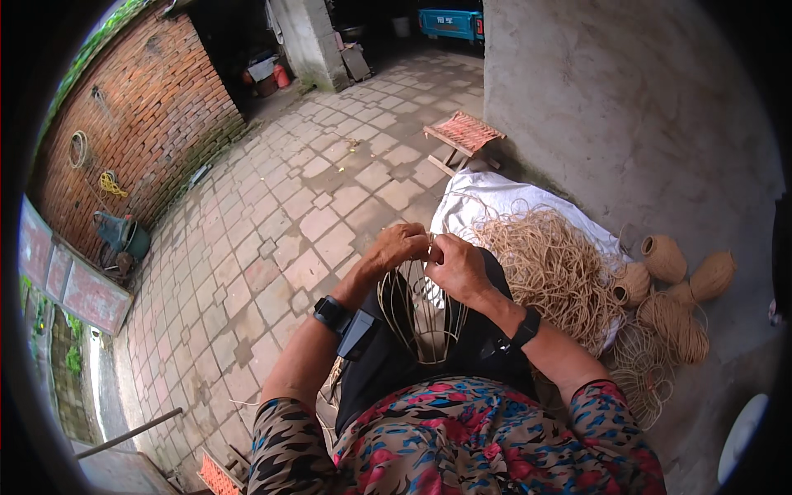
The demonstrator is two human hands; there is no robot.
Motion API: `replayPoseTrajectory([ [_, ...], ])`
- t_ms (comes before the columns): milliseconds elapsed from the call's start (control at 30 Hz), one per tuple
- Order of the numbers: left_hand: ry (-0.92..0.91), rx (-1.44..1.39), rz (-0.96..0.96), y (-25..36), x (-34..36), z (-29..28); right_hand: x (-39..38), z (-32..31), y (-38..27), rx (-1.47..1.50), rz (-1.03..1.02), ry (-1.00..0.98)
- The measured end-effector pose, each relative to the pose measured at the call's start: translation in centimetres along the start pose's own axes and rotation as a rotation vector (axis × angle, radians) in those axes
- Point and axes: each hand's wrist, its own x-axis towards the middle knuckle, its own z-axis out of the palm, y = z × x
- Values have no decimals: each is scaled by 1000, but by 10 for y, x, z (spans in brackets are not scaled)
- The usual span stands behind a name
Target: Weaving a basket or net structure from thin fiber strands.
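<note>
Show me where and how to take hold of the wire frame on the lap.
Probably best: pinch the wire frame by its curved near end, coming from the body side. The left hand and right hand crowd the far end; the near end's wires curve clear of their fingers.

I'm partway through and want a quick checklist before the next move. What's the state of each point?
1. Left hand closed on the far end of the open frame: ok.
2. Right hand closed at the same end, beside the left: ok.
3. Strands under the fingertips properly joined: cannot tell, the hands cover them.
4. Loose cord close by: ok, heaped on the white sheet to the right.
5. That cord free of tangles: not ok, it lies in a jumbled heap.
6. Folding stool apart from the hands: ok, it stands beyond the sheet.
</note>
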Motion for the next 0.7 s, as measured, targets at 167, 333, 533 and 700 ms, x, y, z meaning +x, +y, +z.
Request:
replayPoseTrajectory([
  [167, 57, -29, 95, 13, -4, 3, -3, 7, 2, 122, -26, 27],
  [333, 105, 74, -41, 20, -5, 3, -8, -18, 1, 987, 667, -264],
  [533, 143, -95, -238, 9, 0, 8, -26, -50, -9, 1055, 704, -599],
  [700, 72, -90, -83, 17, -6, 2, 4, -45, 4, 1096, 511, -473],
])
